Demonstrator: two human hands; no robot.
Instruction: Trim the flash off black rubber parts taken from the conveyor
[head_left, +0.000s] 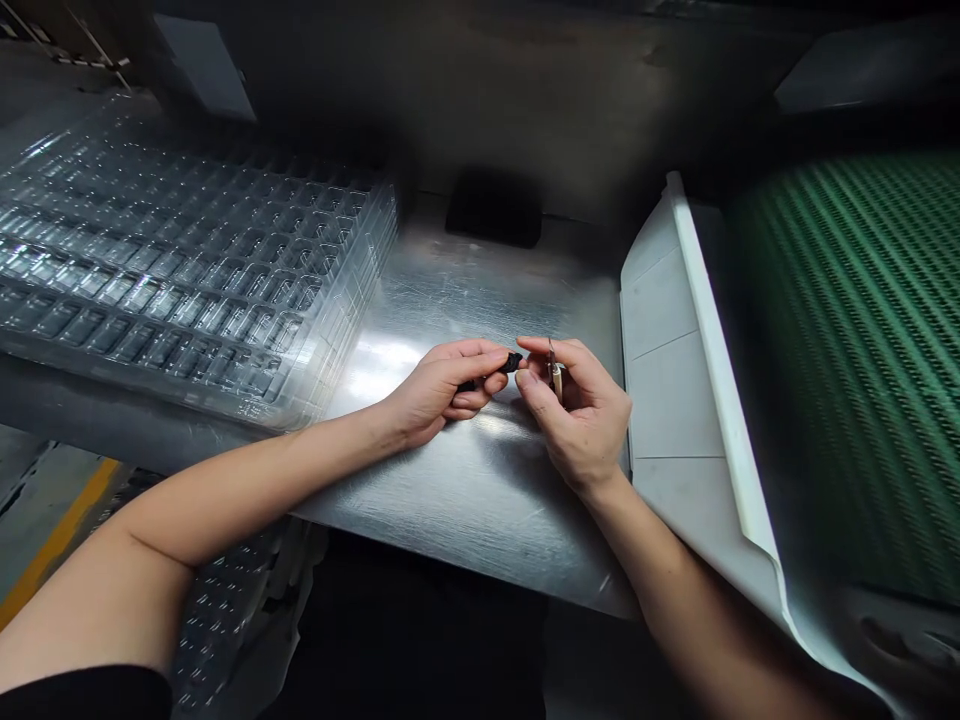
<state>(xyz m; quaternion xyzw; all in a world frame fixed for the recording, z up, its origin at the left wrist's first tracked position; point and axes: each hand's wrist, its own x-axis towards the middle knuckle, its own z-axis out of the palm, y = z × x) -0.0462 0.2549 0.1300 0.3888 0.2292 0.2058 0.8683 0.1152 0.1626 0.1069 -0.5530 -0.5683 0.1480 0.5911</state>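
Over the metal bench, my left hand [457, 385] pinches a small black part [512, 362] between thumb and fingers. More black shows under its fingers, the rest being hidden by the hand. Facing it from the right, my right hand [581, 400] is curled round a slim tool [556, 378] with a pale body and a thin dark tip pointing up. Its exact kind is too small to make out. The right thumb and forefinger are close to the black part's end; whether they touch it I cannot tell.
Stacked clear plastic trays [187, 270] with many pockets stand at the left. The brushed metal bench [450, 510] lies under my hands. A dark flat object [493, 212] rests at the back. To the right, a white raised edge [712, 370] borders a green ribbed belt [877, 370].
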